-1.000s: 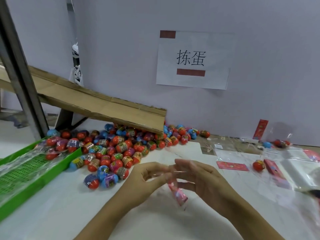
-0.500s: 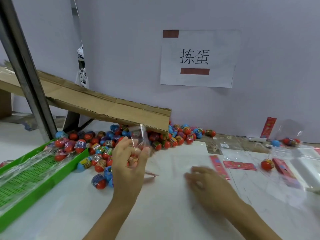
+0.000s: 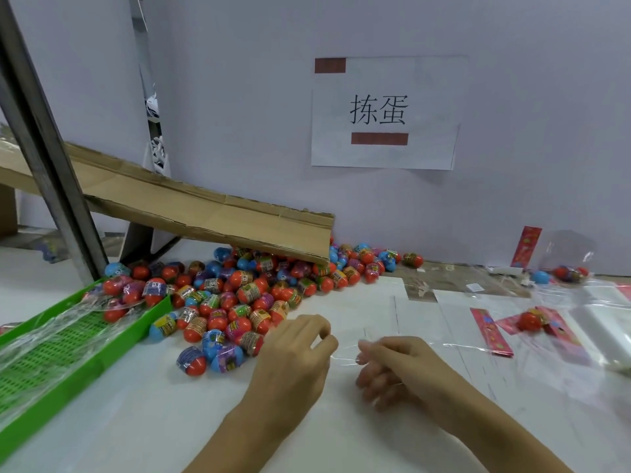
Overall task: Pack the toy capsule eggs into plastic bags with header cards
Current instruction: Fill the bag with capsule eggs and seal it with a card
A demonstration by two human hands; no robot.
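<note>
Both hands meet low over the white desk (image 3: 170,421), each taking one end of a thin clear plastic bag (image 3: 345,356) stretched between them. The left hand (image 3: 293,356) pinches the bag's left edge between thumb and forefinger, a narrow grip, with the other fingers curled loosely above it. The right hand (image 3: 392,367) holds the opposite edge, its fingers bent around the film; it is blurred, so how tightly that grip closes cannot be told exactly. The bag looks empty, though the film is nearly invisible against the desk.

Just to the left of the left grip, almost touching its knuckles, lies the heap of toy capsule eggs (image 3: 239,295), red, blue and purple, each in printed wrap. The heap spreads away from the hands up to the lower end of a tilted cardboard chute (image 3: 205,213). Farther left of the grip a green tray (image 3: 85,356) holds crumpled clear film and a few more eggs at its far end.

To the right of the right grip lie red header cards (image 3: 490,331), a single red egg (image 3: 529,320) resting on one of them, and a stack of clear bags (image 3: 607,322). Beyond the hands, on the wall, hangs a paper sign (image 3: 386,112).
</note>
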